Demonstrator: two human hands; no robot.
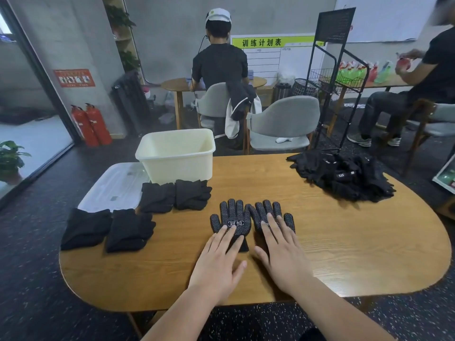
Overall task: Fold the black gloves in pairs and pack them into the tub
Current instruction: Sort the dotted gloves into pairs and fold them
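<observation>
Black knit gloves studded with white grip dots lie flat side by side on the wood-grain desk [344,242], tips pointing away. The left glove [231,217] bears a white printed mark, and the right glove [270,212] touches its edge. Both bare forearms reach forward, palms down. The left hand [218,263] lies flat over the left glove's cuff, its fingers [222,236] straight and slightly spread, tips on the dotted palm, thumb out on the desk. The right hand [283,257] rests likewise on the right glove, fingers [269,225] straight and close together, reaching well up its palm. Four folded pairs [157,196] sit to the left, near the cream plastic tub [177,158] and a clear lid [115,185]. A loose pile [344,178] of gloves lies far right.
</observation>
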